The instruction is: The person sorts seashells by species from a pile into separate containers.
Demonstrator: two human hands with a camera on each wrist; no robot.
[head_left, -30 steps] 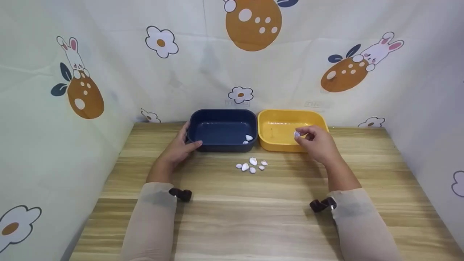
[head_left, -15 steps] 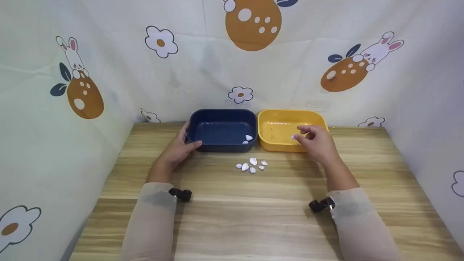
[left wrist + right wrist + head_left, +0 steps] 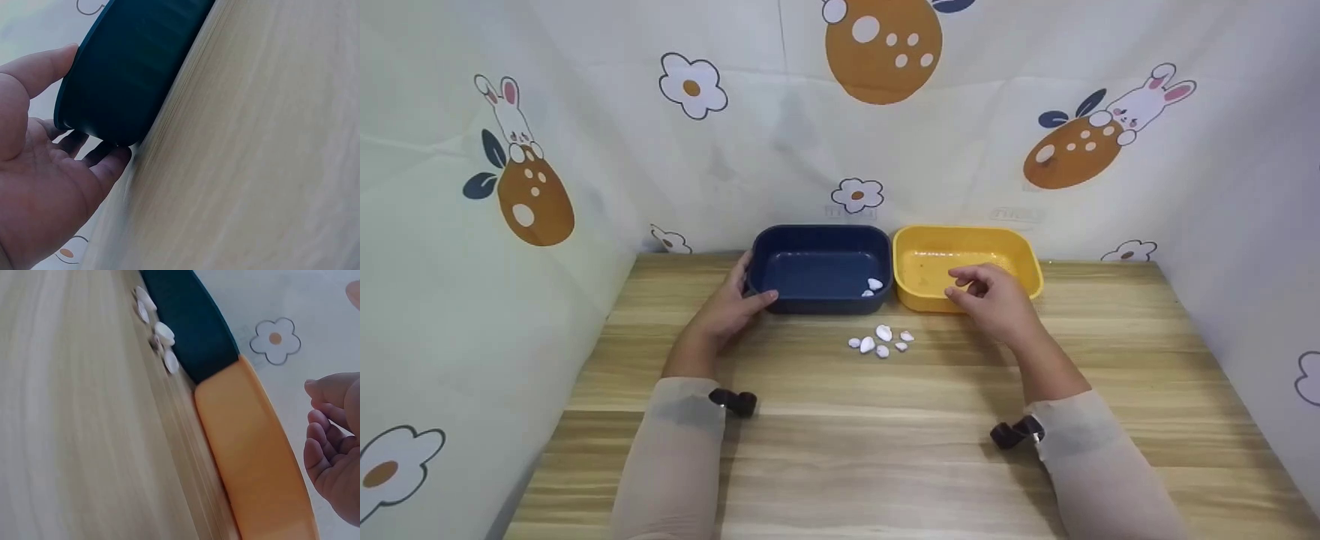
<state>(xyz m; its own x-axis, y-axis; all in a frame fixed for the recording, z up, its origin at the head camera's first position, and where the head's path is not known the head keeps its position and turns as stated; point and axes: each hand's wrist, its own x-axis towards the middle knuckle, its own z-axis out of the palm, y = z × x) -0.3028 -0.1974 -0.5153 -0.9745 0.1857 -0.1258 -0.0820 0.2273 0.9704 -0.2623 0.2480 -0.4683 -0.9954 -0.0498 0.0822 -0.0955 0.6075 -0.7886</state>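
In the head view my left hand (image 3: 727, 304) holds the left end of a dark blue bin (image 3: 825, 306). Its thumb lies on the front rim, and the left wrist view shows fingers (image 3: 111, 166) bent against the bin's end wall. Over the front of a yellow bin (image 3: 911, 296) hovers my right hand (image 3: 997, 304), fingers loosely bent, nothing seen between them. Two white seashells (image 3: 874, 284) lie in the blue bin's right front corner. On the table in front of the bins is a loose group of several small seashells (image 3: 868, 345). The right hand hides part of the yellow bin's floor.
Both bins stand side by side at the back of the wood-grain table (image 3: 840, 450). Right behind them hangs a patterned cloth (image 3: 780, 150), which also encloses the left and right sides. A dark wrist-worn device (image 3: 735, 403) sits on each sleeve.
The seashell pinched by my right hand has left its fingertips over the yellow bin and is out of sight. That hand has shifted slightly left, its fingers parted. My left hand stays put.
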